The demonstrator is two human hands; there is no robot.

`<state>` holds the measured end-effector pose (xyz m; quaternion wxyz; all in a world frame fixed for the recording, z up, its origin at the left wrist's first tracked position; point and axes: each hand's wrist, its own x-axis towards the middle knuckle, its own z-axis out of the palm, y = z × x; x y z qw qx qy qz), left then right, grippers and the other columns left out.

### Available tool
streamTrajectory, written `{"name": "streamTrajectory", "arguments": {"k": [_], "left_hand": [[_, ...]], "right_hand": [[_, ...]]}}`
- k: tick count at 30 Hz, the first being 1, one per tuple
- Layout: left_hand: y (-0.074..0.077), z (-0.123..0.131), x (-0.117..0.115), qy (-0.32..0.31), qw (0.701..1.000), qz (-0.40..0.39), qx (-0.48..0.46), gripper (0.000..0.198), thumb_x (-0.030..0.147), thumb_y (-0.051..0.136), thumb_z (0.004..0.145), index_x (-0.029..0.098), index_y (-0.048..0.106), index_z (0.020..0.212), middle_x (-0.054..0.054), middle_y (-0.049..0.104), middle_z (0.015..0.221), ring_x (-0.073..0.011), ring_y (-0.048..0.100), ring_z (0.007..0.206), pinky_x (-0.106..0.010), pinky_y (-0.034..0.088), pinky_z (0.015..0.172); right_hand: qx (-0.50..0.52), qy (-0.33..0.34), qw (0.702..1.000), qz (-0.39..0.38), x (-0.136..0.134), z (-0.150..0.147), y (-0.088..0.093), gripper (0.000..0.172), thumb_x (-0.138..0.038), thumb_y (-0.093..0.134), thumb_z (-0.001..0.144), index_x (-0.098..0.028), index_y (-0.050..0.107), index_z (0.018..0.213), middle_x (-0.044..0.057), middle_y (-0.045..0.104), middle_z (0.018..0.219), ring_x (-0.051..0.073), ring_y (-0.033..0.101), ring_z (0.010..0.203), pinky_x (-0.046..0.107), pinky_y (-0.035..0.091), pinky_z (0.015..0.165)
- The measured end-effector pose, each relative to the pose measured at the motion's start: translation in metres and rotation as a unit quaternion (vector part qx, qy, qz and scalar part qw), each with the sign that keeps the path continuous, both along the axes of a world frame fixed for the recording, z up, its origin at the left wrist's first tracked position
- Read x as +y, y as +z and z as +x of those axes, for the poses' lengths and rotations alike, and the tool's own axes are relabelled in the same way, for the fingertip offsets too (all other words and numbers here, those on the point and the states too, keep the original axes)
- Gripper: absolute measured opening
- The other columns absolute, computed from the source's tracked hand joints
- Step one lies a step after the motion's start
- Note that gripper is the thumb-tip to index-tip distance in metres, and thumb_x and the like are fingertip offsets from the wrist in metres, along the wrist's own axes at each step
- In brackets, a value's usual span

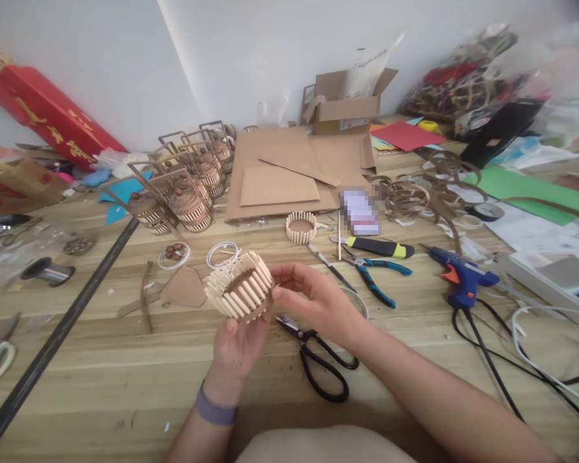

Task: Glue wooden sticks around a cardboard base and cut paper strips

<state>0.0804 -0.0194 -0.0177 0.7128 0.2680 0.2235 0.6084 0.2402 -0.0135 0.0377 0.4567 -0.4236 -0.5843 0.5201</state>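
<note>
We hold the stick-walled basket [241,294] tilted above the bench [139,379], left hand [238,347] gripping underneath, right hand [313,299] pinching its right edge. We seem to be working on its brown band [257,313]; next calls for steady support. Scissors [301,335] crowd our right; the near left offers room.

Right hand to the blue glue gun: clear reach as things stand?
Probably yes. The blue glue gun lies uncovered, with bare tabletop between it and the right forearm. The right hand is at the stick ring, but the left hand supports that from below.
</note>
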Motion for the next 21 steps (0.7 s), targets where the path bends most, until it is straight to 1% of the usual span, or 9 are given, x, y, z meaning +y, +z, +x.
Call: {"name": "streamTrajectory", "arguments": {"k": [3, 5, 8, 11, 15, 18, 21], "left_hand": [[-0.004, 0.001, 0.0, 0.0, 0.998, -0.018, 0.054, 0.049, 0.042, 0.087, 0.061, 0.025, 0.073, 0.105, -0.005, 0.075, 0.106, -0.0276, 0.067, 0.107, -0.04, 0.053, 0.098], [-0.005, 0.004, -0.001, 0.014, 0.997, -0.015, 0.077, 0.05, 0.04, 0.088, 0.059, 0.025, 0.073, 0.104, -0.004, 0.074, 0.103, -0.027, 0.068, 0.103, -0.041, 0.053, 0.097], [-0.002, 0.008, -0.003, 0.015, 0.996, 0.013, 0.085, 0.048, 0.038, 0.089, 0.058, 0.026, 0.073, 0.101, -0.004, 0.074, 0.103, -0.0245, 0.069, 0.097, -0.038, 0.056, 0.091], [0.0, 0.007, -0.004, 0.001, 0.994, 0.043, 0.102, 0.048, 0.041, 0.088, 0.058, 0.026, 0.074, 0.102, -0.005, 0.074, 0.104, -0.0263, 0.068, 0.096, -0.04, 0.057, 0.09], [-0.001, 0.003, -0.005, 0.012, 0.988, 0.053, 0.145, 0.063, 0.043, 0.089, 0.057, 0.025, 0.068, 0.114, -0.008, 0.072, 0.111, -0.0327, 0.066, 0.106, -0.047, 0.053, 0.095], [-0.003, 0.0, -0.006, 0.02, 0.987, 0.063, 0.149, 0.077, 0.038, 0.092, 0.053, 0.025, 0.062, 0.123, -0.009, 0.07, 0.115, -0.0345, 0.066, 0.108, -0.049, 0.052, 0.096], [-0.003, -0.002, -0.005, 0.022, 0.983, 0.067, 0.168, 0.089, 0.034, 0.094, 0.048, 0.025, 0.056, 0.128, -0.011, 0.067, 0.122, -0.036, 0.063, 0.113, -0.049, 0.051, 0.097]], "right_hand": [[-0.048, 0.021, 0.998, 0.039, -0.001, -0.002, -0.001, 0.061, -0.034, 0.078, 0.073, -0.017, 0.054, 0.126, 0.01, 0.068, 0.113, 0.022, 0.065, 0.097, 0.039, 0.052, 0.088], [-0.082, 0.026, 0.995, 0.046, -0.002, -0.003, -0.002, 0.071, -0.033, 0.084, 0.067, -0.018, 0.052, 0.129, 0.01, 0.067, 0.117, 0.023, 0.063, 0.1, 0.039, 0.051, 0.088], [-0.093, 0.045, 0.994, 0.039, -0.001, -0.002, -0.001, 0.072, -0.033, 0.086, 0.065, -0.017, 0.054, 0.127, 0.01, 0.066, 0.118, 0.024, 0.062, 0.104, 0.041, 0.05, 0.091], [-0.087, 0.058, 0.994, 0.039, 0.001, 0.002, 0.003, 0.072, -0.032, 0.087, 0.063, -0.017, 0.055, 0.126, 0.011, 0.067, 0.118, 0.025, 0.063, 0.103, 0.041, 0.05, 0.092], [-0.07, 0.091, 0.992, 0.049, 0.005, 0.01, 0.011, 0.076, -0.028, 0.086, 0.064, -0.015, 0.052, 0.13, 0.011, 0.066, 0.121, 0.024, 0.062, 0.106, 0.039, 0.049, 0.094], [-0.06, 0.137, 0.988, 0.046, 0.008, 0.019, 0.018, 0.075, -0.026, 0.085, 0.066, -0.017, 0.052, 0.132, 0.01, 0.065, 0.126, 0.023, 0.06, 0.113, 0.038, 0.045, 0.1], [-0.067, 0.175, 0.981, 0.045, 0.011, 0.028, 0.021, 0.077, -0.026, 0.085, 0.066, -0.02, 0.052, 0.135, 0.009, 0.061, 0.133, 0.023, 0.056, 0.121, 0.038, 0.041, 0.106]]}}
